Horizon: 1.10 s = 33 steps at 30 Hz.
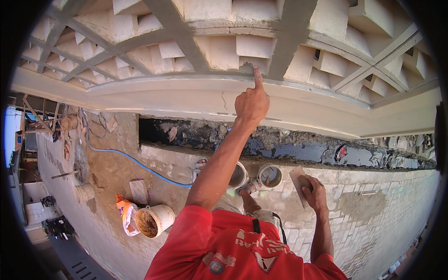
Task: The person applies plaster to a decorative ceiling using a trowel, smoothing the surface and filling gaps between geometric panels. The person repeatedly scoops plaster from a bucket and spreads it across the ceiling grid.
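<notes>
- Looks like touch-up: our left hand has index extended, others curled, at the grey patch on the lattice wall.
- Our right hand grips the trowel by its handle, low over the paving.
- Blade's long axis runs wallward, far end canted left.
- Next move probably needs us to raise the blade.

The right grip covers part of the trowel handle. Below the left grip, the forearm hides some of a bucket; above, the latticed wall is cut off by the top edge. Dark objects far left of that grip — too small to tell.
</notes>
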Motion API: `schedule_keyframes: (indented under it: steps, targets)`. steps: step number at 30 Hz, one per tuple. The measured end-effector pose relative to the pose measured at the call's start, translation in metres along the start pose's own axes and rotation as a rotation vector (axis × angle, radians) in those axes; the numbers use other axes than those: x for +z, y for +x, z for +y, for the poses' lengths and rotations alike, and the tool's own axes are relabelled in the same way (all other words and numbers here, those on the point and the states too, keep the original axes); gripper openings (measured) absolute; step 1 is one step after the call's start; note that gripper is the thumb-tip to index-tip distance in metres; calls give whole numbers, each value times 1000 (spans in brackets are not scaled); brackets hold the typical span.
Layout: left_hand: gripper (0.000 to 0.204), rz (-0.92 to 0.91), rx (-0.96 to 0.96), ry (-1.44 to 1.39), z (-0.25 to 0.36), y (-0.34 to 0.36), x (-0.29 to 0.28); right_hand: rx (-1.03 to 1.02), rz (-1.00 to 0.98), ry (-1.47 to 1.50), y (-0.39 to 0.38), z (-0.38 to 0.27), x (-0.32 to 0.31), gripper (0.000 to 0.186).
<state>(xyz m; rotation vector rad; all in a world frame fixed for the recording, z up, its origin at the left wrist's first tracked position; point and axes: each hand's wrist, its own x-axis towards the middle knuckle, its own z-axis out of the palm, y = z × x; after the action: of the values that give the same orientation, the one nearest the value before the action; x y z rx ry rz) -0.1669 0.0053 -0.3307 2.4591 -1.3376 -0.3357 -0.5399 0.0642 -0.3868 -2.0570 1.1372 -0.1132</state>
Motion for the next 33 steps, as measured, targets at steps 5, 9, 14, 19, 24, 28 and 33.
schedule_keyframes:
  steps: [5, 9, 14, 19, 24, 28, 33]
  targets:
    - [81, 2, 15, 73, -21, 5, -7, -16, 1, -18, 1, 2, 1, 47]
    - [80, 9, 26, 133, -35, 11, -16, -13, -3, -15, 0, 2, 2, 47]
    - [81, 47, 28, 64, -37, 2, -24, 2, 3, 11, -1, 2, 4, 47]
    - [80, 29, 61, 141, -44, -3, -8, 11, -2, 14, -1, 1, 5, 47]
    - [81, 0, 74, 72, -38, 4, -7, -10, 9, -22, -1, 1, 5, 47]
    - [81, 14, 168, 60, -18, 11, 0, 4, -11, -17, 1, -4, 7, 47]
    - [81, 68, 108, -10, -16, 4, -4, -8, 6, 9, 2, -7, 8, 48]
